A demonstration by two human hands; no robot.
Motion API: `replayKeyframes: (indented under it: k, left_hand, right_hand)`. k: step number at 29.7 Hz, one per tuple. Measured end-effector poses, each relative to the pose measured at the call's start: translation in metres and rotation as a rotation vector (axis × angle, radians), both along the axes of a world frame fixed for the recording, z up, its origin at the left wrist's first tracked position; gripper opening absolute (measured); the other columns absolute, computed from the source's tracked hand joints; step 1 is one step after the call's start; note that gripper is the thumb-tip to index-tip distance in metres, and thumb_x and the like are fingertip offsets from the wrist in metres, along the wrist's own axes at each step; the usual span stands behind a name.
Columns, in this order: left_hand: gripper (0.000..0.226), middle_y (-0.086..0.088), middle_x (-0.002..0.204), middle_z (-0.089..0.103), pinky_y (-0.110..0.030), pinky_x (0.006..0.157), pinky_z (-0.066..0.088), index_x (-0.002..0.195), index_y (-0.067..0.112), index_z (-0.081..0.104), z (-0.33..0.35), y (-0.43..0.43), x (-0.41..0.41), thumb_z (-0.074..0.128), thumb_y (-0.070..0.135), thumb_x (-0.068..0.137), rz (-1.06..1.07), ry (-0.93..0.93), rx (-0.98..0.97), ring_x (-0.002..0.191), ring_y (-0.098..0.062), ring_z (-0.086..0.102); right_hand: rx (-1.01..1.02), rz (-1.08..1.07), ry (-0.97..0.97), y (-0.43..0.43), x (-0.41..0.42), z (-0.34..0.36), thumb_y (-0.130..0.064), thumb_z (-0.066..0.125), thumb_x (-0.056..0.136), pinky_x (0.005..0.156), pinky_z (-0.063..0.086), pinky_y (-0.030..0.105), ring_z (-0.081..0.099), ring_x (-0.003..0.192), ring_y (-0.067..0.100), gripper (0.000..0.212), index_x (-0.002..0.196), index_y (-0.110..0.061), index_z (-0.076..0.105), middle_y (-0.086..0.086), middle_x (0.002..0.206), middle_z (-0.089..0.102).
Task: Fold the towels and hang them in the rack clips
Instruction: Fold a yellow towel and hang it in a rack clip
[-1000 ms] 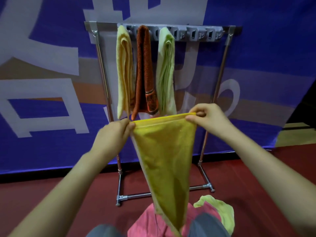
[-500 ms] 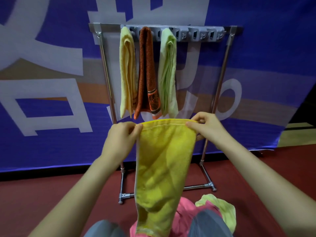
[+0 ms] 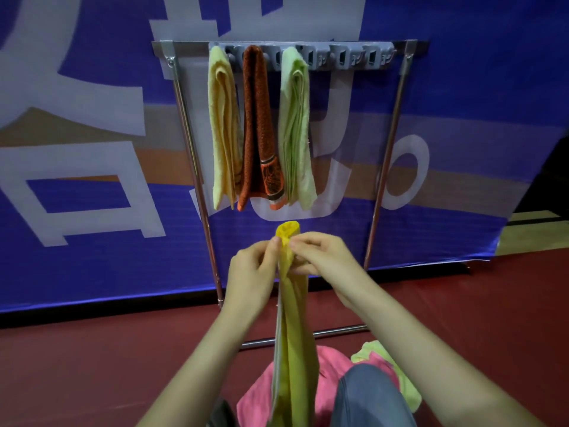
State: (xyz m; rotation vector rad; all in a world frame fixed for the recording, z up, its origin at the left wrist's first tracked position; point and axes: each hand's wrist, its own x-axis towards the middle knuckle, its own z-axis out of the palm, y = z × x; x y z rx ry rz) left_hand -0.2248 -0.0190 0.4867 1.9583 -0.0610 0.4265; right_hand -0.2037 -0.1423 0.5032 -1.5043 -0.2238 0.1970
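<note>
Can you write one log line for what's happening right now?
step: folding | both hands pinch yellow towel narrow | rack: three towels hung | floor: pink towel

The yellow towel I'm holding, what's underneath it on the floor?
Under the hanging yellow towel lies a pink towel on the red floor, with a light green towel beside it. The yellow towel and a knee cover part of the pile.

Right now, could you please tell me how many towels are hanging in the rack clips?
3, side by side at the clip strip's left end: a pale yellow towel leftmost, an orange-brown towel in the middle, a light green towel on the right. The clips further right are empty.
</note>
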Motion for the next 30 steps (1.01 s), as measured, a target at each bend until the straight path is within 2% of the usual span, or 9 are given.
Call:
replayKeyframes:
  k: [3,7,10,12,16,20,22,26,30]
  left_hand:
    - [0.028,-0.001,0.075,0.073,-0.037,0.077,0.056,0.078,0.024,0.069,0.0,0.007,-0.002,0.055,0.047,0.083,-0.08,0.074,-0.025,0.076,-0.011,0.069]
    - [0.009,0.001,0.08,0.073,-0.033,0.077,0.056,0.085,0.026,0.068,0.0,0.017,-0.003,0.062,0.031,0.082,-0.104,0.046,0.072,0.078,-0.009,0.068]
    - [0.013,0.003,0.083,0.071,-0.02,0.073,0.054,0.086,0.027,0.064,0.007,0.022,-0.008,0.054,0.02,0.088,-0.205,0.037,0.068,0.079,-0.006,0.067]
    - [0.015,0.003,0.081,0.071,-0.019,0.072,0.054,0.088,0.024,0.064,0.013,0.025,-0.012,0.051,0.018,0.089,-0.257,0.032,0.04,0.08,-0.008,0.067]
    - [0.016,0.003,0.08,0.07,-0.013,0.069,0.052,0.091,0.019,0.064,0.023,0.032,-0.02,0.049,0.013,0.089,-0.309,0.011,-0.012,0.077,-0.001,0.065]
    - [0.015,-0.001,0.086,0.068,-0.013,0.069,0.051,0.091,0.016,0.064,0.031,0.042,-0.024,0.049,0.016,0.09,-0.289,0.034,0.007,0.076,0.001,0.064]
    - [0.013,0.003,0.086,0.067,-0.015,0.069,0.051,0.089,0.021,0.063,0.037,0.048,-0.023,0.057,0.032,0.086,-0.273,0.104,0.028,0.076,0.003,0.063]
    - [0.058,0.014,0.102,0.059,-0.02,0.079,0.049,0.104,0.032,0.054,0.058,0.045,-0.015,0.064,0.063,0.056,-0.292,0.262,0.265,0.092,0.001,0.057]
    - [0.086,0.003,0.128,0.049,-0.022,0.09,0.04,0.135,0.024,0.036,0.077,0.041,-0.005,0.069,0.052,0.061,-0.318,0.363,0.429,0.11,-0.01,0.05]
  right_hand:
    - [0.056,0.077,0.042,-0.003,-0.003,-0.004,-0.005,0.044,0.092,0.069,0.055,0.019,0.063,0.069,0.009,0.019,0.1,-0.005,0.061,0.011,0.086,0.064]
    - [-0.036,0.14,0.008,-0.006,-0.004,-0.008,0.001,0.039,0.092,0.078,0.053,0.018,0.062,0.084,0.012,0.03,0.118,0.0,0.055,0.011,0.1,0.062]
    - [-0.04,0.121,-0.073,-0.013,-0.006,-0.007,0.004,0.045,0.088,0.07,0.054,0.015,0.065,0.073,0.007,0.023,0.101,-0.007,0.062,0.006,0.085,0.065]
    - [-0.032,-0.003,-0.142,-0.019,-0.004,-0.01,0.004,0.054,0.084,0.066,0.053,0.014,0.062,0.067,0.004,0.021,0.089,-0.015,0.06,0.003,0.079,0.061]
    - [-0.187,-0.018,-0.194,-0.026,0.003,-0.019,-0.007,0.062,0.082,0.081,0.048,0.016,0.058,0.092,0.005,0.023,0.096,-0.025,0.058,-0.003,0.098,0.061]
    - [-0.177,0.052,-0.185,-0.022,0.001,-0.019,-0.008,0.055,0.087,0.074,0.047,0.015,0.06,0.07,-0.002,0.019,0.075,-0.021,0.063,-0.004,0.076,0.065]
    - [-0.159,0.061,-0.224,-0.018,-0.001,-0.017,-0.008,0.054,0.087,0.071,0.048,0.017,0.06,0.067,0.0,0.019,0.075,-0.019,0.062,-0.001,0.075,0.064]
    - [-0.155,0.13,-0.306,-0.007,-0.007,-0.009,-0.005,0.056,0.085,0.07,0.05,0.019,0.061,0.069,-0.001,0.01,0.082,-0.011,0.064,0.001,0.077,0.065]
    - [-0.167,0.18,-0.37,-0.007,-0.01,0.002,-0.007,0.056,0.086,0.071,0.049,0.018,0.06,0.075,0.001,0.01,0.088,-0.009,0.065,0.001,0.079,0.065]
